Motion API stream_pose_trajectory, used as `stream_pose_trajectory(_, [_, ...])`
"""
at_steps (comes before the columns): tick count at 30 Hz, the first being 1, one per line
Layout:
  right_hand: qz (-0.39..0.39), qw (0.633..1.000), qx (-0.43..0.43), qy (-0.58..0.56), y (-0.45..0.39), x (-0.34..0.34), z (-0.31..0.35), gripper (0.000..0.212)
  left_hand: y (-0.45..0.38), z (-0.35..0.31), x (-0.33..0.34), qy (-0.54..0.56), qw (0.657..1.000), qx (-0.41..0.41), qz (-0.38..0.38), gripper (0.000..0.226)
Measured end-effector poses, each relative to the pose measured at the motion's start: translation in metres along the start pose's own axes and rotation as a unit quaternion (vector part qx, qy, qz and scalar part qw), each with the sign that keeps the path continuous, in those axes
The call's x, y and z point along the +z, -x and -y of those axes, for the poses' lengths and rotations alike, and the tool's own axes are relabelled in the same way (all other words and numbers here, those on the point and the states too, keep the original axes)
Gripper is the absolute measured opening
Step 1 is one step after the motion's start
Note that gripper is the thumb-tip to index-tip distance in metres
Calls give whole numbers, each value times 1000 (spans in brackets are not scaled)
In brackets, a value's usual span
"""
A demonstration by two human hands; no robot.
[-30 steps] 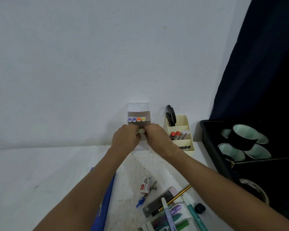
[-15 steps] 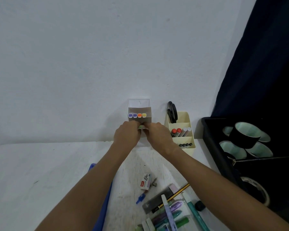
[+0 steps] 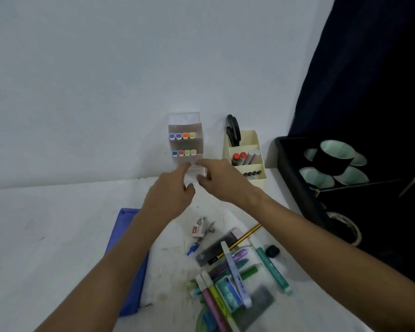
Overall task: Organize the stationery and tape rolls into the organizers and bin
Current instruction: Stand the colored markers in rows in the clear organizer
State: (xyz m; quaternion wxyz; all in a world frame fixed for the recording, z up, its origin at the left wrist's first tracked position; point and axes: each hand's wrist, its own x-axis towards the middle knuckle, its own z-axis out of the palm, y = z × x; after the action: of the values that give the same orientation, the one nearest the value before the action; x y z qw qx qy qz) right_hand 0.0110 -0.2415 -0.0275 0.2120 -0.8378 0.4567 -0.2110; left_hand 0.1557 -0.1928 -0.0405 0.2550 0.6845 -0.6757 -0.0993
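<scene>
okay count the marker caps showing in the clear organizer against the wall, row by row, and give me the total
Clear organizer, caps facing out:
Top row: 4 (two purple, orange, yellow)
Second row: 4 (blue, red, green, pale orange)
Total: 8

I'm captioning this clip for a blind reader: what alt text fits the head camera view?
Two bare hands, left hand and right hand, reach empty toward a clear marker organizer against the wall. A cream organizer and a black bin of tape rolls stand to the right; loose pens lie nearer.
</scene>
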Motion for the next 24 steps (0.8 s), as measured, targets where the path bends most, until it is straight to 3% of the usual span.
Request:
stream_pose_trajectory(5, [154,984,79,29,73,-13,-7,29,66,7,10,53,990,-42,122,37])
stream_pose_trajectory(9, [215,967,131,35,129,-4,-17,21,106,16,23,47,971,-52,229,35])
stream_pose_trajectory(14, [201,960,197,-2,170,9,-15,23,133,13,30,64,963,-128,228,27])
stream_pose_trajectory(16, [203,956,212,-20,178,16,-15,22,141,9,32,74,958,-167,220,36])
stream_pose_trajectory(19, [211,950,224,-51,185,23,-15,18,148,1,37,74,941,-197,266,49])
stream_pose_trajectory(24, [195,947,242,-78,188,25,-12,17,152,-5,43,119,930,-230,260,46])
